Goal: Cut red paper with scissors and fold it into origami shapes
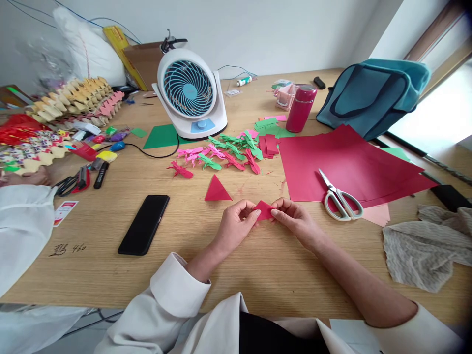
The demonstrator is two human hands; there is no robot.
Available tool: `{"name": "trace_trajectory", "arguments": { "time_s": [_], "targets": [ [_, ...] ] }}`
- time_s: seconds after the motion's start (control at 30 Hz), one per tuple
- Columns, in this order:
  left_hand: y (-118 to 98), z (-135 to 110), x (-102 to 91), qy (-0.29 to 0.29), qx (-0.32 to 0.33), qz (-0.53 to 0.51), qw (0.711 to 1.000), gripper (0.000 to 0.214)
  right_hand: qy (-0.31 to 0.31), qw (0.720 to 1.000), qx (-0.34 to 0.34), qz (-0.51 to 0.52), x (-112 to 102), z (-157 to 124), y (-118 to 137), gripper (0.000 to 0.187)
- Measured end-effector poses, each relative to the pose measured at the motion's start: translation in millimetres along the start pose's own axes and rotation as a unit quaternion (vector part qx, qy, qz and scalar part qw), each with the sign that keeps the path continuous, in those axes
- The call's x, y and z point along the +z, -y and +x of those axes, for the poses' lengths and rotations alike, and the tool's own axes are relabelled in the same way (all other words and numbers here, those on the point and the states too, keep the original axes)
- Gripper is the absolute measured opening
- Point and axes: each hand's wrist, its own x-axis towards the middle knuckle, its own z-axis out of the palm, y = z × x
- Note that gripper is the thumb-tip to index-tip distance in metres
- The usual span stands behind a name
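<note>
Seen from my remote post through the head camera, the left hand (238, 219) and the right hand (295, 219) meet above the near middle of the tabletop (276, 275). I see both closed in a pinch, thumbs uppermost, on opposite sides of a small piece of folded red paper (264, 209), one corner of which points away from the wearer. Just beyond the left hand, a red paper triangle (217, 191) rests on the wood. Farther back I note a loose cluster of folded paper figures (233, 147) in green, pink and red, in front of a white fan (221, 110). To the right, large red sheets (342, 157) overlap; the scissors (333, 189) lie with their blades upon these and their handles reaching past the near edge. A red flask (301, 109) stands upright behind the sheets, beside a blue bag (368, 98). At left I find a black phone (143, 224) lying flat and, at the margin, another person's white sleeve (25, 226). A crumpled cloth (420, 250) occupies the right edge.
</note>
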Motion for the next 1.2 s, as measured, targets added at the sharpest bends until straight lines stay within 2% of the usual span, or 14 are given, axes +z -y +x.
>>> {"name": "trace_trajectory", "arguments": {
  "time_s": [0.17, 0.33, 0.47, 0.57, 0.7, 0.9, 1.0, 1.2],
  "targets": [
    [-1, -4, -0.8, -0.018, 0.091, 0.099, 0.991, 0.012, 0.027, 0.999, -0.026, -0.004, 0, -2, 0, 0.029],
    [-7, -6, -1.7, -0.059, 0.193, 0.115, 0.973, 0.006, 0.019, 0.997, -0.079, -0.014, -2, -1, -4, 0.021],
    [-13, -8, -3.2, -0.068, 0.235, 0.113, 0.963, 0.004, 0.013, 0.991, -0.129, -0.033, -4, -1, -4, 0.015],
    [-15, -8, -4.8, -0.072, 0.244, 0.109, 0.961, 0.007, 0.003, 0.990, -0.136, -0.038, -4, -2, -2, 0.015],
    [-14, -6, -6.9, -0.080, 0.226, 0.106, 0.965, 0.008, -0.014, 0.993, -0.115, -0.011, -3, -3, 0, 0.018],
    [-13, -4, -7.9, -0.069, 0.165, 0.099, 0.979, 0.017, -0.015, 0.997, -0.071, 0.014, -1, -2, -1, 0.025],
    [-11, -2, -7.7, -0.059, 0.120, 0.090, 0.987, 0.020, -0.014, 0.998, -0.052, 0.020, 0, -2, 0, 0.027],
    [-1, 3, -8.4, -0.025, 0.010, -0.002, 1.000, 0.025, -0.027, 0.998, -0.035, 0.044, 0, -1, -1, 0.030]
  ]
}}
